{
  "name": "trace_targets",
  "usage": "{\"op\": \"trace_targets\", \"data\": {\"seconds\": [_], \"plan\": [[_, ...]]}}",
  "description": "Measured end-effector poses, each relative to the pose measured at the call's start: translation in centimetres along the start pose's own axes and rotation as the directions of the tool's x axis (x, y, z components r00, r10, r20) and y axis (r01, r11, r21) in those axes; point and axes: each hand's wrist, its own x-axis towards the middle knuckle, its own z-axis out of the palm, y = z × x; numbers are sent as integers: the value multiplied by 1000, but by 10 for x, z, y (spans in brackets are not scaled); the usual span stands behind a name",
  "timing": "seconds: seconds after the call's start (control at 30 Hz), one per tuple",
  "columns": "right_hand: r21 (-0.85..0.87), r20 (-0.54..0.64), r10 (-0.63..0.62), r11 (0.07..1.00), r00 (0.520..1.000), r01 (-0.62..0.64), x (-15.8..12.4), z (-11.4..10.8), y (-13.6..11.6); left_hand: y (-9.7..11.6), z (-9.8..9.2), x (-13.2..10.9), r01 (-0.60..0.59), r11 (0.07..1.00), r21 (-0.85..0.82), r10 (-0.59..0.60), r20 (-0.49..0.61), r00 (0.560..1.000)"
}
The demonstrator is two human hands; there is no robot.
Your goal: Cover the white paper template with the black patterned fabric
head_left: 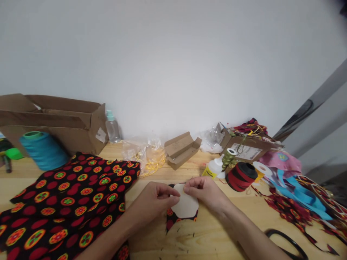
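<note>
A white rounded card-like shape (pixel 185 206) lies on a small black piece of patterned fabric (pixel 170 219), whose edges show around it on the table. My left hand (pixel 155 200) is closed in a pinch at the left edge of the white shape, thumb and forefinger close together. At its upper right edge, my right hand (pixel 204 191) pinches with bent fingers. Whether either pinch also takes in the fabric is hidden. Left of my hands spreads a large black cloth (pixel 81 198) with red dots and bright flower circles.
Behind my hands stand a small open carton (pixel 182 150), a glue bottle (pixel 214 168) and a red-and-black thread spool (pixel 242 176). Black scissor handles (pixel 287 243) lie at lower right, near blue ribbon (pixel 300 195). A blue thread cone (pixel 43 150) leans by a large cardboard box (pixel 92 126).
</note>
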Motion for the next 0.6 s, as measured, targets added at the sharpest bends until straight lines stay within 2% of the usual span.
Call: {"op": "trace_targets", "data": {"seconds": [0.1, 0.23, 0.33, 0.43, 0.5, 0.6], "plan": [[-25, -54, -19, 1000, 998, 18, 6, -4, 3, -1, -2, -1, -35, 994, 107, 43, -65, 997], [-80, -90, -50, 996, 995, 43, 13, -9, 5, -3, 4, -4, -89, 921, 379, 118, -54, 992], [-131, -81, -58, 990, 995, 47, 18, -11, 3, 0, 6, -6, -124, 808, 576, 161, -13, 987], [-187, -47, -51, 981, 998, 41, 25, -13, 2, 9, -1, -4, -186, 667, 721, 189, 78, 979], [-231, -29, -47, 972, 998, 39, 29, -14, 2, 13, -8, 1, -246, 598, 763, 217, 141, 966], [-289, -18, -48, 957, 999, 41, 35, -14, 3, 15, -17, 12, -309, 559, 769, 249, 200, 948]]}}
